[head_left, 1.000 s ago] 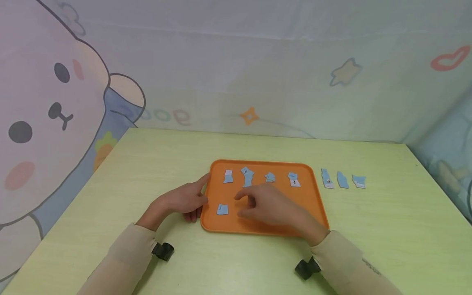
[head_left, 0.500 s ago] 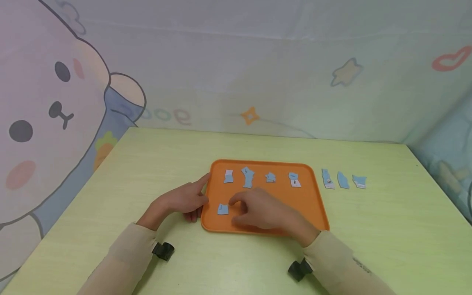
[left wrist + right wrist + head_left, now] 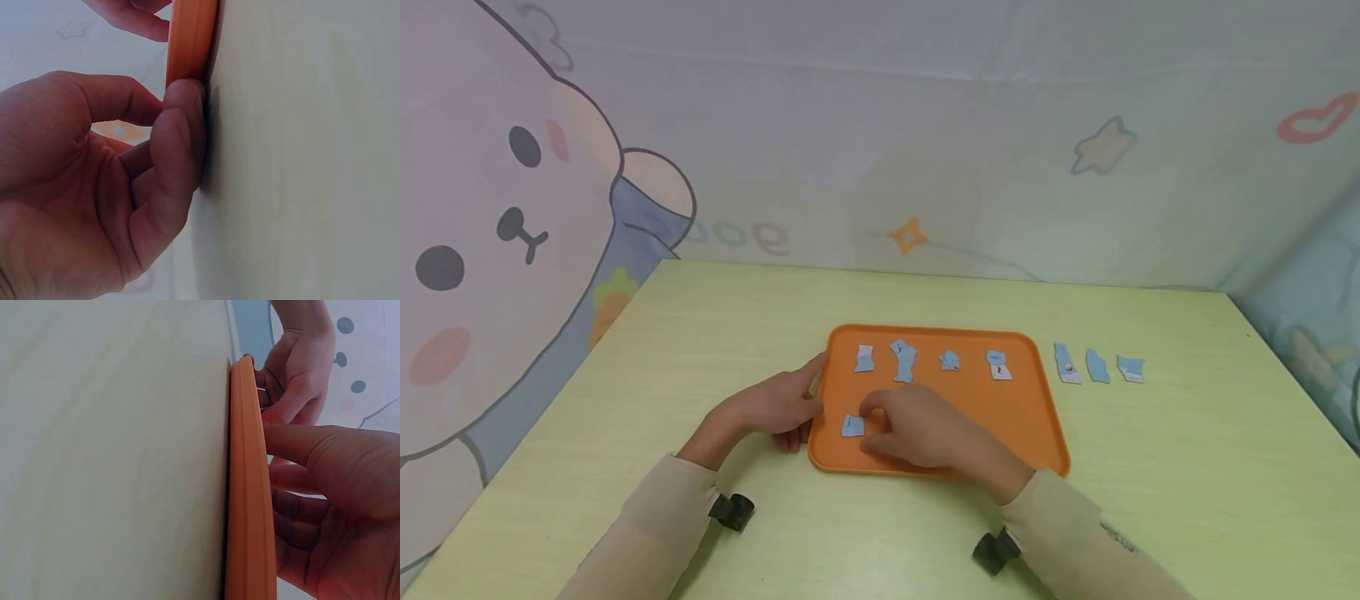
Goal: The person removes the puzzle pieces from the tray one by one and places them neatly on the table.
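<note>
My left hand [image 3: 778, 403] holds the left edge of an orange tray [image 3: 1000, 457], with thumb and fingertips at its rim in the left wrist view. Over the tray's lower left part, my right hand [image 3: 921, 427] is bent downward, index finger and thumb apart. Its fingertips are right beside a small light-blue puzzle piece [image 3: 852, 426] with a dark mark; nothing shows between them. In the right wrist view, the tray wall [image 3: 250, 487] hides the pieces and the tips of the right hand's fingers.
Along the tray's far side lie a pink-and-blue piece [image 3: 864, 359], a forked piece [image 3: 904, 361], a small jagged piece [image 3: 950, 360] and a blue-and-white piece [image 3: 998, 365]. Outside to the right, three more pieces, one tall [image 3: 1065, 364], rest on the pale table [image 3: 1187, 467].
My right hand has moved left across the tray, up to the lone piece at the lower left. The left hand stays at the tray's edge, and the pieces lie where they were.
</note>
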The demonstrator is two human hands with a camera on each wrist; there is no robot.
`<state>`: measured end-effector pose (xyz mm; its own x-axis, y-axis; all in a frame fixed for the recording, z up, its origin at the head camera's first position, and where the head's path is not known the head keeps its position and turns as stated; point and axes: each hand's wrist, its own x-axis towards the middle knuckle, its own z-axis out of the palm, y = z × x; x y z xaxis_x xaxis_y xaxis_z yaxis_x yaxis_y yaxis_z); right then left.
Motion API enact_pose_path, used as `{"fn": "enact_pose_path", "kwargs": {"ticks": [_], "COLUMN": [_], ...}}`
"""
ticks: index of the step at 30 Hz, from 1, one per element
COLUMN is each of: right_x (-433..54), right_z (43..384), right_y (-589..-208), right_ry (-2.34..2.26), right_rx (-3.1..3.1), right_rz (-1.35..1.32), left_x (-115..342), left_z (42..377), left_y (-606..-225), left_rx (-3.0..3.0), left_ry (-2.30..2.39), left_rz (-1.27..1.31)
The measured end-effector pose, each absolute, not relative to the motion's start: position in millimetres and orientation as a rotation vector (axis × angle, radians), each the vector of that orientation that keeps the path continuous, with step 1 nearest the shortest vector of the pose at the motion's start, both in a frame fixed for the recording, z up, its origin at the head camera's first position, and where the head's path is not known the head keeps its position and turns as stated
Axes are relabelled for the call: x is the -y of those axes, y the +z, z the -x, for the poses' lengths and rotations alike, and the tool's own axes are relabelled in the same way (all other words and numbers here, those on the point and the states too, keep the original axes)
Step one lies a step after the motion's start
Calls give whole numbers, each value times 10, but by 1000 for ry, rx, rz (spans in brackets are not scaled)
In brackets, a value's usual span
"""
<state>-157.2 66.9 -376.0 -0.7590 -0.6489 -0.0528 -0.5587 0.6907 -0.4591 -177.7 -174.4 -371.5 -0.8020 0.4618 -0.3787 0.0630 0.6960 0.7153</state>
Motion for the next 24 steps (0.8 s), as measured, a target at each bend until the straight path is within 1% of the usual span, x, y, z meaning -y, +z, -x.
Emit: {"fn": "enact_pose_path", "kwargs": {"ticks": [24], "right_x": [-607], "right_z": [1545], "right_y": [-3774], "right_ry": [-601], "right_rx": [-2757], "right_rz": [951], "left_x": [1739], "left_z": [1775], "left_y": [-3728], "left_rx": [-2365], "left_ry": [980], "left_rz": [-402]}}
